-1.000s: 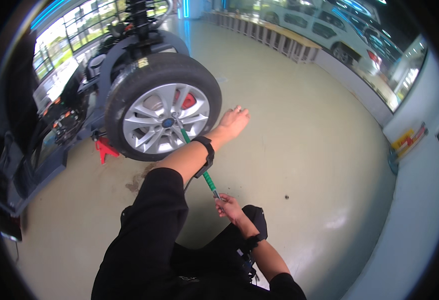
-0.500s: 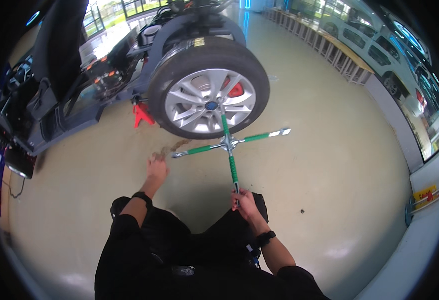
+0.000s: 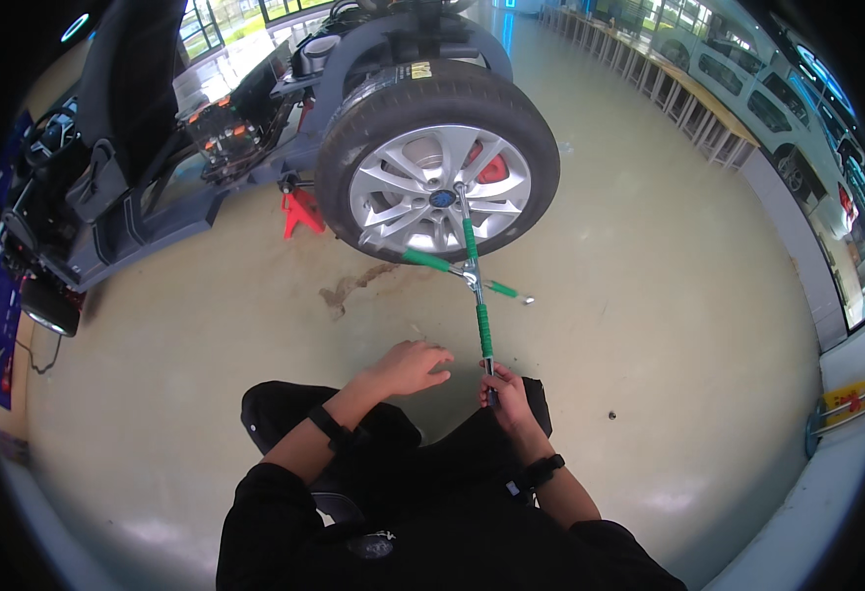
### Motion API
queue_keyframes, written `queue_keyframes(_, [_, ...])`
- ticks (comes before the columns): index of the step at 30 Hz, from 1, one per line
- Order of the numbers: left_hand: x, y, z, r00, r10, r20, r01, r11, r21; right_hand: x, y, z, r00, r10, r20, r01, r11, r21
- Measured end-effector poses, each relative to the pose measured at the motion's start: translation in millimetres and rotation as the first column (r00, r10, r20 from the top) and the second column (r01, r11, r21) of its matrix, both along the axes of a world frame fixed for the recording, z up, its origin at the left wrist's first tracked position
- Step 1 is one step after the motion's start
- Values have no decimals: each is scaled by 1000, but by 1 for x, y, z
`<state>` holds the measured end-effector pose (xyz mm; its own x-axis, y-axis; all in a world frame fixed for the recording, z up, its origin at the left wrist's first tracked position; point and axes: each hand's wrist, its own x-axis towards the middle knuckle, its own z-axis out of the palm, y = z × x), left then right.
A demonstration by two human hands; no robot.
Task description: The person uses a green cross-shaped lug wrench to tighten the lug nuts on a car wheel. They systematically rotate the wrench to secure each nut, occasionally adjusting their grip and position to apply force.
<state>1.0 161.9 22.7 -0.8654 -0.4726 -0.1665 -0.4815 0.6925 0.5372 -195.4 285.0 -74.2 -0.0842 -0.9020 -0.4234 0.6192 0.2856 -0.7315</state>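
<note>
Pale floor [image 3: 678,325], wrench [image 3: 473,276] turned, left hand [image 3: 408,369] nearer right hand [image 3: 511,399]

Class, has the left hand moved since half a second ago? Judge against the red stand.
Yes: relative to the red stand, the left hand has moved rightward and farther down the view.

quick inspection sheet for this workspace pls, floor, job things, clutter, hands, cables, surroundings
surface: pale floor, brown stain below the wheel
job's things: cross wrench with green sleeves, one end at the wheel beside its hub
clutter: small dark piece on the floor, right; too small to identify
hands: right hand grips the wrench's near end; left hand holds nothing
cables: dark cable, far left
surroundings: red stand left of the wheel; white car, upper right
</note>
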Motion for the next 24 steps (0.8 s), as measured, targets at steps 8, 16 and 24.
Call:
queue_keyframes(8, [-76, -5, 25, 929, -62, -365, -34, 967, -251, -25, 13, -6, 953, -42, 301, 63, 996, -60])
queue_keyframes(16, [-175, -46, 105, 907, -277, -318, -76, 635, -769, -33, 15, 7, 977, -46, 211, 62, 996, -71])
queue_keyframes(24, [-202, -98, 137, 949, -298, -105, 32, 420, -907, -26, 8, 9, 986, -12, 165, 26, 996, -81])
